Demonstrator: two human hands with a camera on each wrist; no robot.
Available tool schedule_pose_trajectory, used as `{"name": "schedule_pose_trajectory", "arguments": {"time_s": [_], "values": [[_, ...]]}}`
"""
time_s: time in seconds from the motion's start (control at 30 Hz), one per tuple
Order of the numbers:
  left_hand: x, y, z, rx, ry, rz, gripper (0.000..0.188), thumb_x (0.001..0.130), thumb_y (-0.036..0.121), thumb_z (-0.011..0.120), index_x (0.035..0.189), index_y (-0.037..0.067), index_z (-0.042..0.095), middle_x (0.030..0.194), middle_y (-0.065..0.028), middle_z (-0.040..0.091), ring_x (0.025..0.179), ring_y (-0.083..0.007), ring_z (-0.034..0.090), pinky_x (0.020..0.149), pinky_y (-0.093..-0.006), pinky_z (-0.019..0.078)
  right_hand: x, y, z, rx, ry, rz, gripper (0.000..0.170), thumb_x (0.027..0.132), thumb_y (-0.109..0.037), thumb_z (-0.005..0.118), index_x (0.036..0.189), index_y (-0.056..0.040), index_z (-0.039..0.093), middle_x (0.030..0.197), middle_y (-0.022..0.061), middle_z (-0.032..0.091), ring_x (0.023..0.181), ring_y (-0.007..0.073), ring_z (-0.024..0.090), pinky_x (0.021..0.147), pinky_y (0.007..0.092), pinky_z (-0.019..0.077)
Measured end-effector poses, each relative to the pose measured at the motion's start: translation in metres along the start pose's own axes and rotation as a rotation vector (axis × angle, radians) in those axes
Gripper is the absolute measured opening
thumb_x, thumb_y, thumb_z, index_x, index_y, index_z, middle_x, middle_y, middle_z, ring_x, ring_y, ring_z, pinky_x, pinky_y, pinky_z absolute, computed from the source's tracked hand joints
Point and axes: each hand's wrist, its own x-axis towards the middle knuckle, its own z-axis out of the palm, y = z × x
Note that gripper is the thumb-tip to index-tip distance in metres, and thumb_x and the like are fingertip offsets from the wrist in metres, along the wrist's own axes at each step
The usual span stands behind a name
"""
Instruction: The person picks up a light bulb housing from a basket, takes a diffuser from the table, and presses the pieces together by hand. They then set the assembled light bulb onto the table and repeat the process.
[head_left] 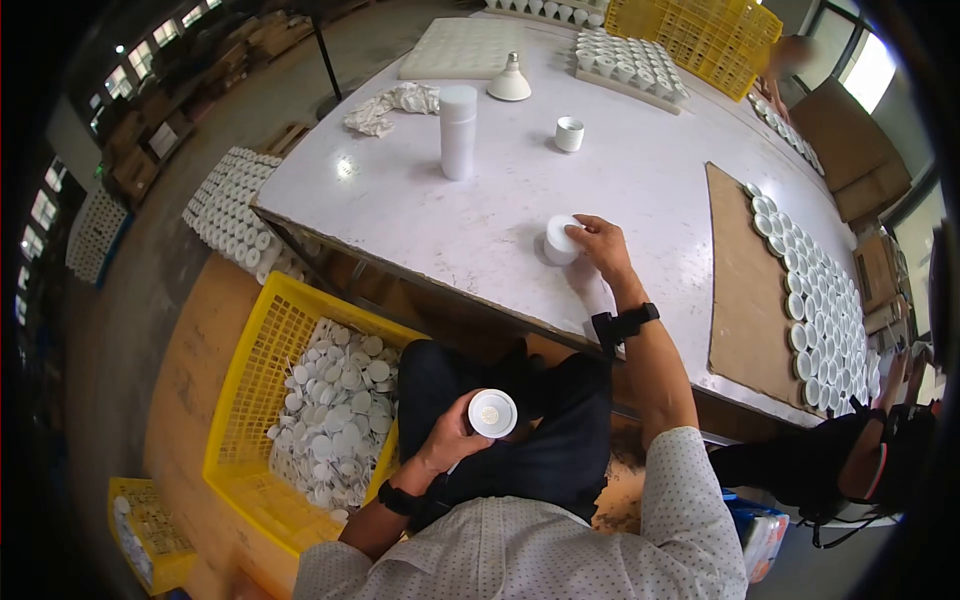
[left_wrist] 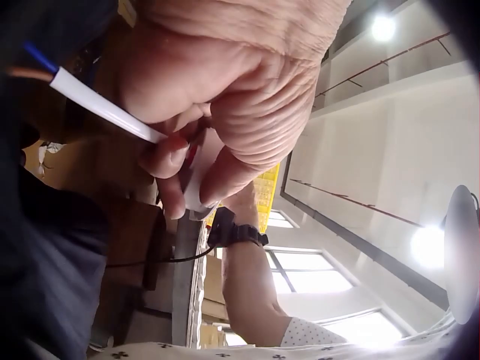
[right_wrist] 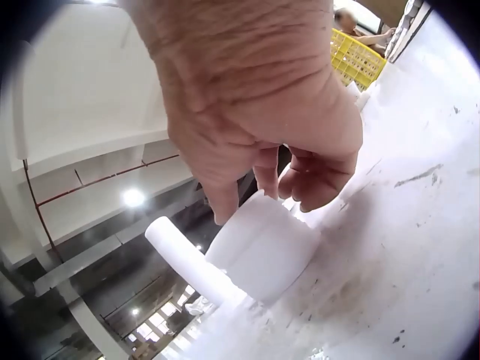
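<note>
My left hand (head_left: 450,435) grips a white round lamp housing (head_left: 511,411) above my lap, its round opening facing up with a pale disc inside. In the left wrist view, a white cable (left_wrist: 105,107) with blue and brown wire ends sticks out beside the curled fingers of that hand. On the table, my right hand (head_left: 602,245) holds a short white cylinder (head_left: 560,243) at its top, the thumb and fingers round the upper edge. The right wrist view shows the cylinder's smooth side (right_wrist: 262,247) close below the fingertips, standing on the tabletop.
A tall white tube (head_left: 458,140), a white reflector bulb (head_left: 510,82), crumpled paper (head_left: 385,108) and a small white cup stack (head_left: 569,134) stand on the table (head_left: 350,190). White cups line cardboard (head_left: 740,300) at right. A yellow crate (head_left: 235,400) of white discs sits left.
</note>
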Motion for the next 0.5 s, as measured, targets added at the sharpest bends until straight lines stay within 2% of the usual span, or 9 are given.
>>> {"name": "schedule_pose_trajectory", "arguments": {"time_s": [0.03,0.1,0.13,0.2,0.43,0.5], "values": [[-0.001,0.0,-0.001,-0.004,0.003,0.0,0.07,0.069,0.001,0.068,0.13,0.0,0.033,0.115,-0.0085,0.051,0.104,-0.0165,0.053,0.085,-0.0287,0.0458,-0.005,-0.005,0.0,0.061,0.019,0.027,0.04,0.079,-0.019,0.067,0.109,0.0052,0.058,0.084,0.0069,0.061,0.068,0.0108,0.053,0.06,0.0224,0.0429],[-0.002,0.003,-0.003,-0.047,0.01,-0.081,0.071,0.07,0.001,0.068,0.131,0.002,0.032,0.11,-0.0082,0.053,0.088,-0.0122,0.057,0.061,-0.0213,0.0477,-0.012,-0.009,-0.001,0.103,0.023,0.053,0.038,0.078,-0.017,0.068,0.107,0.0051,0.059,0.082,0.0068,0.061,0.068,0.0112,0.054,0.06,0.0228,0.0443],[-0.002,0.003,-0.002,-0.048,0.006,-0.084,0.071,0.07,0.001,0.068,0.131,0.002,0.032,0.11,-0.0082,0.053,0.088,-0.0122,0.057,0.061,-0.0213,0.0477,-0.014,-0.01,-0.003,0.148,0.031,0.077,0.036,0.077,-0.015,0.068,0.106,0.0051,0.059,0.08,0.0066,0.061,0.069,0.0116,0.055,0.06,0.0231,0.0456],[0.0,0.002,-0.001,-0.069,-0.013,-0.153,0.069,0.07,0.0,0.066,0.13,-0.001,0.033,0.12,-0.0083,0.049,0.112,-0.0175,0.048,0.097,-0.0316,0.0376,-0.02,-0.009,-0.004,0.189,0.043,0.076,0.034,0.077,-0.015,0.068,0.104,0.0049,0.06,0.079,0.0056,0.06,0.066,0.0104,0.054,0.058,0.0223,0.0448],[0.008,0.004,0.01,-0.065,-0.07,-0.159,0.069,0.07,0.003,0.066,0.13,0.0,0.034,0.117,-0.0078,0.05,0.111,-0.0169,0.049,0.095,-0.0308,0.0399,-0.021,-0.001,-0.011,0.213,0.08,0.105,0.031,0.077,-0.016,0.068,0.099,0.0044,0.061,0.073,0.0032,0.059,0.059,0.0079,0.051,0.052,0.0209,0.0426],[0.008,0.002,0.009,-0.047,-0.075,-0.18,0.068,0.07,0.003,0.066,0.13,0.0,0.033,0.114,-0.007,0.052,0.104,-0.015,0.052,0.083,-0.0265,0.0461,-0.02,-0.004,-0.009,0.186,0.085,0.092,0.03,0.078,-0.016,0.068,0.099,0.0042,0.061,0.073,0.0032,0.059,0.058,0.0079,0.051,0.052,0.0208,0.0424]]}}
